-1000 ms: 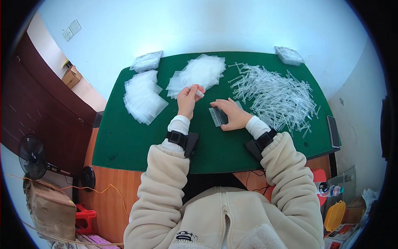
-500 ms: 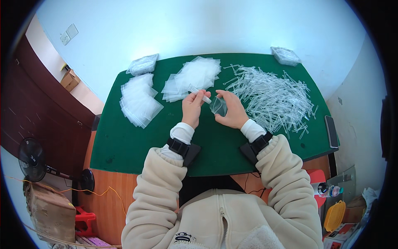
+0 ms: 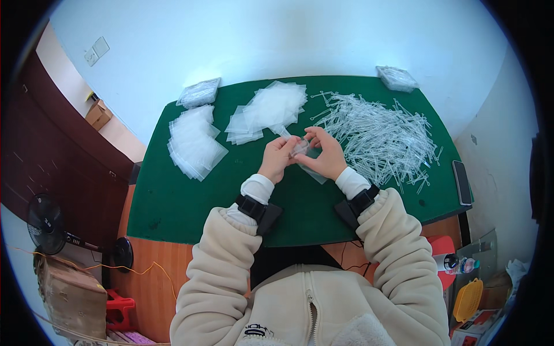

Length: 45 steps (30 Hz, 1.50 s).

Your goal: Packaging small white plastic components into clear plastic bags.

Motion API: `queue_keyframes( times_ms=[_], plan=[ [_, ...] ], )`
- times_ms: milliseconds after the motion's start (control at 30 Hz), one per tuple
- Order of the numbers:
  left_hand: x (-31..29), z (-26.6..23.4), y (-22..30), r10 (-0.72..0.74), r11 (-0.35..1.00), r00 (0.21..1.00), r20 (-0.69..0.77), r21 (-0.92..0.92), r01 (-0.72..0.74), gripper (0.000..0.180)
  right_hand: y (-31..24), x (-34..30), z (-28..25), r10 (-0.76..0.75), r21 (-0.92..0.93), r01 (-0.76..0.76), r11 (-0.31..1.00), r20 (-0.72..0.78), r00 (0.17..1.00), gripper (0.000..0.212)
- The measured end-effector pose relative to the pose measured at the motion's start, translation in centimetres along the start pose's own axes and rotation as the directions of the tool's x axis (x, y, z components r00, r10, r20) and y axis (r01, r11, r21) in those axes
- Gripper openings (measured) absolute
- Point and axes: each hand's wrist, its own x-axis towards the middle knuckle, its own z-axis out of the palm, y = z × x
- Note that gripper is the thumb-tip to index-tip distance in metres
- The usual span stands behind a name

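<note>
Close together over the middle of the green table, both my hands work on one clear plastic bag. My left hand is closed on a small bundle of thin clear plastic sticks, one end of which sticks out toward the upper left. The bundle's other end meets the bag between my fingers; how far it sits inside cannot be made out. Thumb and fingers of my right hand pinch the bag. To the right spreads a large heap of loose clear plastic sticks.
Flat clear bags lie in a fanned pile beyond my hands, and filled-looking bags overlap at the left. Wrapped clear packs sit at the back corners. A phone lies on the table's right edge.
My left hand has moved slightly right and nearer, bringing the bundle against the bag. The bag, earlier held apart between my right fingers, now stretches down beneath both hands.
</note>
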Motion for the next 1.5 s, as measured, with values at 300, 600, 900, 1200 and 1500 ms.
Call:
queue_keyframes(
  times_ms=[300, 600, 900, 1200, 1500],
  plan=[
    [-0.8, -0.7, 1.2, -0.385, 0.918, 0.716, 0.582, 0.317, 0.236, 0.022, 2.6, 0.1, 0.3, 0.293, 0.582, -0.459, 0.671, 0.361, 0.885, 0.017],
    [-1.0, -0.4, 1.5, -0.246, 0.960, 0.911, 0.330, 0.215, 0.181, 0.021, 4.0, 0.1, 0.0, 0.166, 0.364, -0.266, 0.893, 0.283, 0.945, 0.014],
    [0.2, -2.4, 1.3, -0.156, 0.859, 0.859, 0.487, 0.496, -0.126, 0.013, 3.5, 0.1, -0.1, 0.079, 0.430, -0.271, 0.861, 0.414, 0.907, 0.013],
    [-0.4, -1.1, 1.5, 0.327, 0.812, 0.852, 0.409, 0.340, -0.474, 0.008, 2.9, 0.2, -0.5, 0.256, 0.608, -0.313, 0.729, 0.181, 0.949, 0.023],
    [-1.3, -0.6, 2.5, 0.454, 0.785, 0.820, 0.349, 0.279, -0.554, 0.007, 2.8, 0.1, -0.3, 0.245, 0.621, -0.337, 0.707, 0.232, 0.941, 0.033]
  ],
)
